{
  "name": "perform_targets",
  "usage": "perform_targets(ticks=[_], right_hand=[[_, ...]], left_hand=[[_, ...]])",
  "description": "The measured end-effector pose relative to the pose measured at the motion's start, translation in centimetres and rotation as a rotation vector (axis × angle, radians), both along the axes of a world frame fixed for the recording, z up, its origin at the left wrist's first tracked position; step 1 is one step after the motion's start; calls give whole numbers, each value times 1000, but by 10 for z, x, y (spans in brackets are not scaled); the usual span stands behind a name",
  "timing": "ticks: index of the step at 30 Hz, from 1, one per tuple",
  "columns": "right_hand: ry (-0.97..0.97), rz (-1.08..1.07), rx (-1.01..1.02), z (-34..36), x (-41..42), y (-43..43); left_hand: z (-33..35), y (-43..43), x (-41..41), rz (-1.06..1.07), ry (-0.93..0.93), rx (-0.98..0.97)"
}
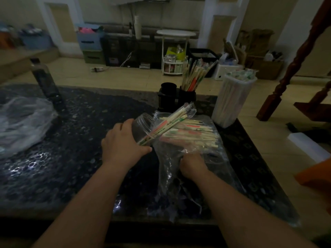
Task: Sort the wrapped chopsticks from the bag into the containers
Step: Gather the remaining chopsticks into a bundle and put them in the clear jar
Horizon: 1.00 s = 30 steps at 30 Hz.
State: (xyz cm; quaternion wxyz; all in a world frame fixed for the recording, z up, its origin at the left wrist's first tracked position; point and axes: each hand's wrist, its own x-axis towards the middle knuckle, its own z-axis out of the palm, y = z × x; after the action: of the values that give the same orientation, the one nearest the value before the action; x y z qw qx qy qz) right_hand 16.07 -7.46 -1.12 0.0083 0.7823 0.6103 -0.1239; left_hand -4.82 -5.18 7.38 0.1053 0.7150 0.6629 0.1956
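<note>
The left hand is gripping a clear jar, with fingers and thumb curled round its side, and is holding it tilted to the right. A bundle of wrapped chopsticks is sticking out of its mouth. The right hand is lying at the clear bag on the dark surface. The plastic is hiding its fingers, so I cannot tell if it is holding something. A loose pile of more chopsticks is lying in the bag, just beyond this hand. Behind, a black holder is carrying some chopsticks, and a white container is standing full at the right.
</note>
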Motion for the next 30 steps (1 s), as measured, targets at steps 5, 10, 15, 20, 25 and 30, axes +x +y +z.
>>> perform_targets(ticks=[5,10,15,20,25,30], right_hand=[[-179,63,-65,13,3,19],[-172,18,-15,5,7,32],[-114,30,-60,1,11,34],[-114,59,-27,3,8,27],[-131,52,16,5,5,25],[-18,61,-146,18,0,21]], left_hand=[[0,2,2,-21,-5,-21],[0,4,4,-29,-10,-23],[-1,5,5,-30,-8,-31],[-2,3,5,-31,-11,-25],[-3,3,3,-31,-14,-21],[-3,4,3,-37,-20,-38]])
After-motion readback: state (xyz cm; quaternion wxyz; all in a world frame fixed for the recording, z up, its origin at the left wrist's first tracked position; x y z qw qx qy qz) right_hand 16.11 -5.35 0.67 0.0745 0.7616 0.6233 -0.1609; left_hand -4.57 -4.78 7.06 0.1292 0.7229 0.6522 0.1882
